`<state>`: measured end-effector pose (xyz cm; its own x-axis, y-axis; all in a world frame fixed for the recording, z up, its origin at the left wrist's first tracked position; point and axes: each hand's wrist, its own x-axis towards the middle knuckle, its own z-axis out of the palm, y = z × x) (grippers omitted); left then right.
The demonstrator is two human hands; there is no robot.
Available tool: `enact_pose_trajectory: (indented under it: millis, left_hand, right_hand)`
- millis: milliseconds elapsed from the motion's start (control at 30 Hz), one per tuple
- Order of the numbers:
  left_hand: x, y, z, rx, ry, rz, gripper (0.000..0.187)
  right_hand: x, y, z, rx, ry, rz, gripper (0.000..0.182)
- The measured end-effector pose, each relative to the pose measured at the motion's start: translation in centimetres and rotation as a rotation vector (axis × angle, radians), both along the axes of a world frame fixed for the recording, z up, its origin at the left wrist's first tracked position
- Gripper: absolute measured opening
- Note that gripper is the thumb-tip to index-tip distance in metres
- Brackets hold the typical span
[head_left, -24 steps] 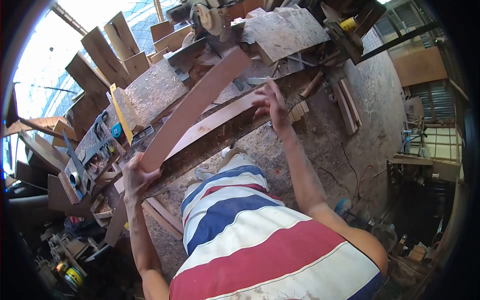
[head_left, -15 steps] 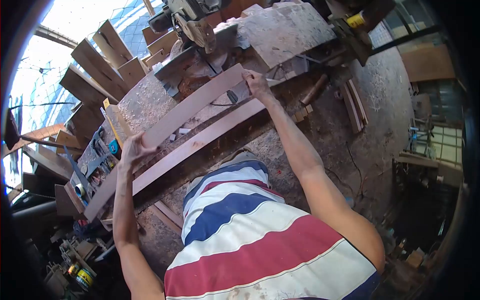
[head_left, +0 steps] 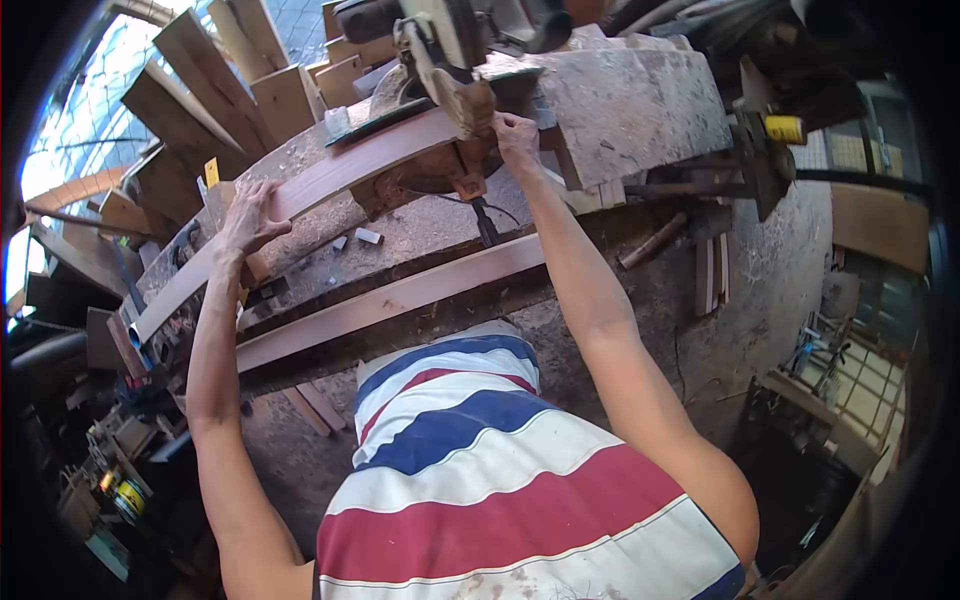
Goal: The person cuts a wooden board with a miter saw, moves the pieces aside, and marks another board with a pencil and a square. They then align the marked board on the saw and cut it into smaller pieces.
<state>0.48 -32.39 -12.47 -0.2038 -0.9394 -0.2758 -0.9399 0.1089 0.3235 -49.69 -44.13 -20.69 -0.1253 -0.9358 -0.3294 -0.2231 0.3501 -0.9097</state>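
Note:
A long pale wooden board (head_left: 365, 165) runs slantwise across the bench, up against the fence of a miter saw (head_left: 450, 75). My left hand (head_left: 252, 218) grips it left of the middle, with the fingers over the far edge and the thumb towards me. At the far end, beside the saw head, my right hand (head_left: 516, 140) has its fingers curled at the board's end. The saw head hides part of that end. A second pale board (head_left: 400, 300) lies along the bench's near edge, below both hands.
Small wood offcuts (head_left: 368, 236) and sawdust lie on the bench. Several upright planks (head_left: 210, 80) lean behind it on the left. A dusty worktop (head_left: 640, 105) extends right of the saw. More strips (head_left: 712, 272) stand lower right, and a yellow can (head_left: 785, 129) sits at upper right.
Both hands have moved the board away from me, up to the saw's fence. Its right end has passed behind the saw head. The view has shifted too.

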Motion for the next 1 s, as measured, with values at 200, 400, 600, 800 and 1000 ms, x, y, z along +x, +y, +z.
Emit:
enact_pose_trajectory:
  millis: [200,400,600,800,1000]
  left_hand:
    - [0.7,1.5,-1.2,-0.032,0.048,0.225,0.070]
    - [3.2,1.4,-2.4,-0.123,0.073,0.163,0.065]
    - [3.5,0.7,-2.5,-0.070,0.104,0.132,0.064]
    - [1.7,0.3,-2.5,-0.142,0.050,0.096,0.074]
    - [-9.4,-4.8,-4.2,-0.152,-0.012,0.029,0.081]
  right_hand:
    - [0.9,-1.4,-3.1,-0.188,-0.298,-0.083,0.028]
    - [1.4,-0.5,-2.4,-0.125,-0.589,-0.110,0.027]
    - [-1.6,0.1,-11.1,-0.048,-0.630,-0.285,0.037]
    - [-3.2,0.7,-12.4,-0.028,-0.624,-0.231,0.028]
    - [-2.7,1.2,-10.4,-0.114,-0.493,-0.158,0.015]
